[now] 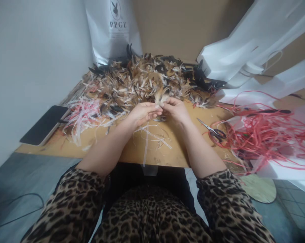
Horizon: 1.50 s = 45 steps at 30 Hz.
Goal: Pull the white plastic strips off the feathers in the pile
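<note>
My left hand [141, 113] and my right hand [176, 109] meet at the near edge of a large pile of brown, white and black feathers [144, 81] on a wooden table [164, 152]. Both pinch a small tuft of tan feathers [160, 98] between their fingertips, held just above the tabletop. A few white strips [152, 135] lie on the table beneath my wrists.
Scissors [214, 131] lie right of my right forearm, beside a tangle of red cord [266, 135]. Pink and white strips [82, 114] and a dark phone [46, 125] sit at the left. A white bag [114, 30] and white sheets [256, 44] stand behind.
</note>
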{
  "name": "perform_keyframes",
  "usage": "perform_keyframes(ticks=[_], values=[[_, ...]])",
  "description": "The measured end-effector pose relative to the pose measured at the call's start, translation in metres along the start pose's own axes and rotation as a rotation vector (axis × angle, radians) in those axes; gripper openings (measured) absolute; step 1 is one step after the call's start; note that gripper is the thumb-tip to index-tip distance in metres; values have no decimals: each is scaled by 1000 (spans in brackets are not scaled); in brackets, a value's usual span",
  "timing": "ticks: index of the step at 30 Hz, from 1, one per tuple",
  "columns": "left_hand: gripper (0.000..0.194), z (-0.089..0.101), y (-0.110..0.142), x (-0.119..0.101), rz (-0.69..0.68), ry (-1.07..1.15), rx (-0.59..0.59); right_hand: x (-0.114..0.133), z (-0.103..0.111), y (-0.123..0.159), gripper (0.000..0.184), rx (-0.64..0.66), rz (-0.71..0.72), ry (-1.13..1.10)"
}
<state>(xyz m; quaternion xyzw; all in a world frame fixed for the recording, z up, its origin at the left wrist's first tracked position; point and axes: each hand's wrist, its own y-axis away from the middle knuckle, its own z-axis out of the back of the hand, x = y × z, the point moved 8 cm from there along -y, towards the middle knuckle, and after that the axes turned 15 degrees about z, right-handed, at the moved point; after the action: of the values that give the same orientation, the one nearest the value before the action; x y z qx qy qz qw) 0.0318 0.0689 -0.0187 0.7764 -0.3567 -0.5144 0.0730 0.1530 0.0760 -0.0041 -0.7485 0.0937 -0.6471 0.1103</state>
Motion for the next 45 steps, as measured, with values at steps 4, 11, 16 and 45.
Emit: perform_keyframes(ticks=[4, 11, 16, 45], values=[[5, -2, 1, -1, -24, -30, -4, 0, 1, 0, 40, 9, -19, -16], [4, -4, 6, -6, -109, -115, -70, 3, 4, 1, 39, -73, -12, -59], [5, -5, 4, -3, -90, -112, -57, -1, 0, 1, 41, -59, -50, -78], [11, 13, -5, -6, -104, 31, -23, 42, -7, 8, 28, 133, 487, 932]])
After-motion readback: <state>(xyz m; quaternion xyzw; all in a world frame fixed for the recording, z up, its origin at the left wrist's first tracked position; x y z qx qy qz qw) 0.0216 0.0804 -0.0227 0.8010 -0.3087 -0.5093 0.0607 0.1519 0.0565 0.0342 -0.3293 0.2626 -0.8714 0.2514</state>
